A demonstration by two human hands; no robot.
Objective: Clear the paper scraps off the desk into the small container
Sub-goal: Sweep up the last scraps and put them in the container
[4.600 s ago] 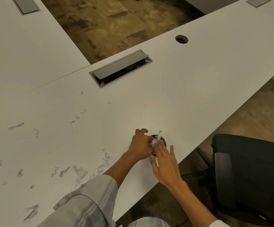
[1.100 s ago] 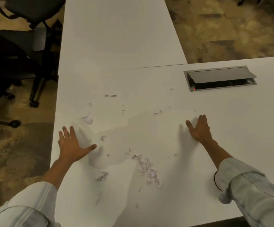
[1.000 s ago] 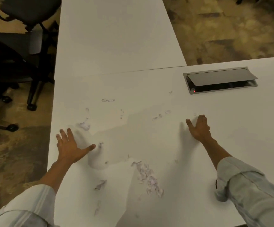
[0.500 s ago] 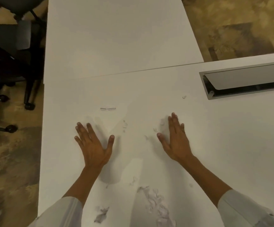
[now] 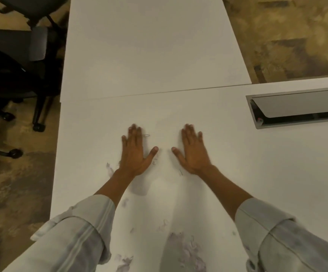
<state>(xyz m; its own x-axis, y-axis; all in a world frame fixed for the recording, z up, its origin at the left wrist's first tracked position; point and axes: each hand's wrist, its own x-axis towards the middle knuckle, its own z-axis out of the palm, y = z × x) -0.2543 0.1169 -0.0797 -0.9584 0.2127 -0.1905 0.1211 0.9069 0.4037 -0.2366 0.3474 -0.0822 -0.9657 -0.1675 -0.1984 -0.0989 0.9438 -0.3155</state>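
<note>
Both hands are lying flat on the counter (image 5: 179, 107), palms down, fingers straight and holding nothing: left hand (image 5: 134, 154) and right hand (image 5: 192, 152) sitting near each other, thumbs pointing inward with a gap between them. Counter is meeting a second white top (image 5: 149, 46) along a seam beyond the fingers. Office chair (image 5: 16, 61) is standing on the floor at left. Cable box (image 5: 298, 107), sunk into the counter at right, is showing its grey lid tilted open; its contents are too dark to tell. Scraps (image 5: 188, 252) are lying heaped at the near edge between the sleeves, with smaller bits (image 5: 109, 167) beside the left wrist. Clip (image 5: 146, 135) is touching the left fingertips. Small container is out of view.
</note>
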